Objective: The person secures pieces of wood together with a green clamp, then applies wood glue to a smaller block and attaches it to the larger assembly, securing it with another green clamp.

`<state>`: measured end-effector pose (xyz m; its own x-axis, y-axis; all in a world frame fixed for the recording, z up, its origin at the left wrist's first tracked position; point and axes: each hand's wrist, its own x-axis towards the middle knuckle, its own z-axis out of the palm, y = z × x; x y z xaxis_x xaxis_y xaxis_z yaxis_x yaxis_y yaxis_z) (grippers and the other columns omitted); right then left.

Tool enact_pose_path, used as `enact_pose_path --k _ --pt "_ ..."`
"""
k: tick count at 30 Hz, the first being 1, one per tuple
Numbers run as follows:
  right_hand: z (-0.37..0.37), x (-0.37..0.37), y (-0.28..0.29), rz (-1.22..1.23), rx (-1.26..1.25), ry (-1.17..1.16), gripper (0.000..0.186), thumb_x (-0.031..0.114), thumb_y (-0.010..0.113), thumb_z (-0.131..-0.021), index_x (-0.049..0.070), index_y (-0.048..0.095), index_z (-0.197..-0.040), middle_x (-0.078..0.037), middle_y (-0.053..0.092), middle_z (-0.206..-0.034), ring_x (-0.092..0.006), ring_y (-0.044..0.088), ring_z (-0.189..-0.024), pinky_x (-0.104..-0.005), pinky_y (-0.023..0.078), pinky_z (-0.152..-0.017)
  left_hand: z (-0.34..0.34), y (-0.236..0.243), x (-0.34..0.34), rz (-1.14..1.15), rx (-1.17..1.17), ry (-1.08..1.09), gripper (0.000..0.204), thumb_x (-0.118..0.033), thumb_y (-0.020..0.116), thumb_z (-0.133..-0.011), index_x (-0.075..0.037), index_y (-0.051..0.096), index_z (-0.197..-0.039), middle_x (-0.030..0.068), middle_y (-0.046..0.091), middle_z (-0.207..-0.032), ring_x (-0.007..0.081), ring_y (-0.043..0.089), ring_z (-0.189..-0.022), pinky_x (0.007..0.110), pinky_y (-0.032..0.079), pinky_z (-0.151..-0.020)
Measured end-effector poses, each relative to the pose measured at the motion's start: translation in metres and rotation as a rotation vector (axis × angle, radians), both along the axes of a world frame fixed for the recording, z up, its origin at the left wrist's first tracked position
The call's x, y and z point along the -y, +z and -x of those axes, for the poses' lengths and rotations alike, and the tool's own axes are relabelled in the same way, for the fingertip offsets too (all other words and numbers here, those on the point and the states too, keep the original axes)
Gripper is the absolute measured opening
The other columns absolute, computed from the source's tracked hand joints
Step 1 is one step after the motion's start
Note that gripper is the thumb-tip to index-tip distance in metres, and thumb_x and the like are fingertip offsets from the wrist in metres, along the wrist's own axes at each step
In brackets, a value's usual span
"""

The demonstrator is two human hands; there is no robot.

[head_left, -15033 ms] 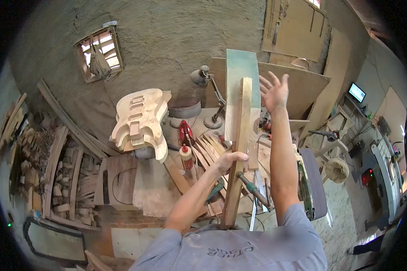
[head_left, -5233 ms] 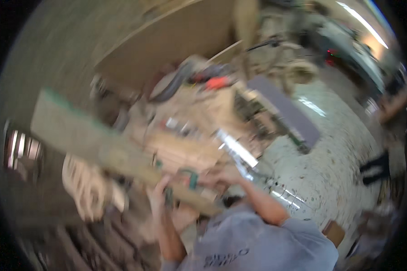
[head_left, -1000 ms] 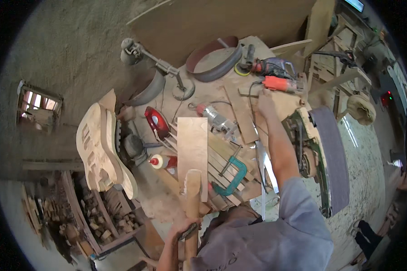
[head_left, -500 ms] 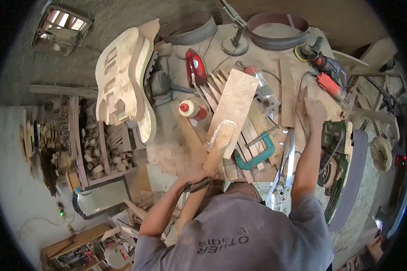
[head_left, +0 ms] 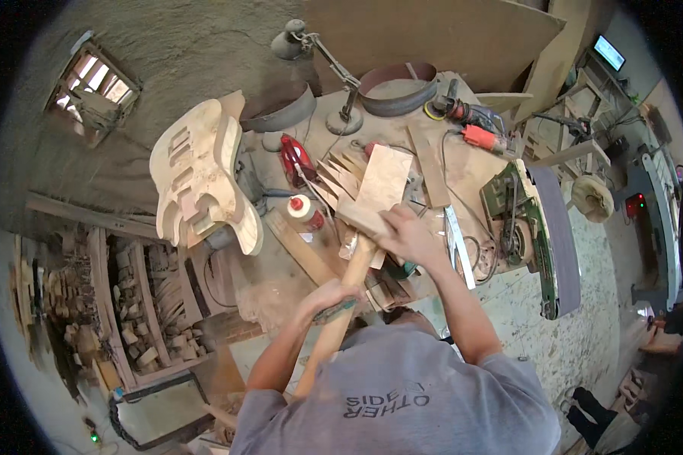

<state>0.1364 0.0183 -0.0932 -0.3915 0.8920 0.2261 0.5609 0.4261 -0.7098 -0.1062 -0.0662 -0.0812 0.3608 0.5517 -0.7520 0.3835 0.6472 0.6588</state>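
Pale wood fills both hands: my left hand (head_left: 334, 294) wraps a long tan neck-shaped wooden piece (head_left: 358, 264), angled over the tabletop (head_left: 395, 130); my right hand (head_left: 413, 236) grips a short rectangular wooden block (head_left: 361, 218) across it. I judge the step as bringing the two together; the next move calls for a steady left hold. Beyond my left hand stands a white, red-capped plastic bottle (head_left: 305, 213), contents unclear; far left, a wooden rack (head_left: 150, 303) holds offcuts (head_left: 133, 334).

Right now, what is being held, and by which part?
The right hand holds a wooden block by its right end; the left hand grips a long wooden piece partway along.
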Motion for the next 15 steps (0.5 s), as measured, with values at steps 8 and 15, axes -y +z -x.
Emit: enact_pose_path --k 8,15 --pt "0.032 0.041 -0.006 0.018 -0.01 -0.124 0.061 0.04 0.073 -0.084 0.002 0.061 -0.13 -0.019 0.062 -0.113 -0.0348 0.061 -0.104 -0.0425 0.051 -0.09 0.039 -0.047 0.037 0.074 0.108 0.037 0.031 -0.027 0.073 -0.082 0.003 0.067 -0.089 0.0129 0.07 -0.076 0.0247 0.071 -0.064 0.036 0.058 -0.061" --pt "0.026 0.036 -0.054 0.854 -0.7 -0.387 0.068 0.052 0.062 -0.096 0.001 0.053 -0.139 -0.012 0.063 -0.121 -0.0158 0.06 -0.1 -0.0333 0.051 -0.083 0.054 -0.072 0.061 0.052 0.239 0.086 0.025 -0.02 0.07 -0.086 0.005 0.066 -0.09 0.0129 0.069 -0.077 0.0245 0.069 -0.065 0.038 0.058 -0.063"
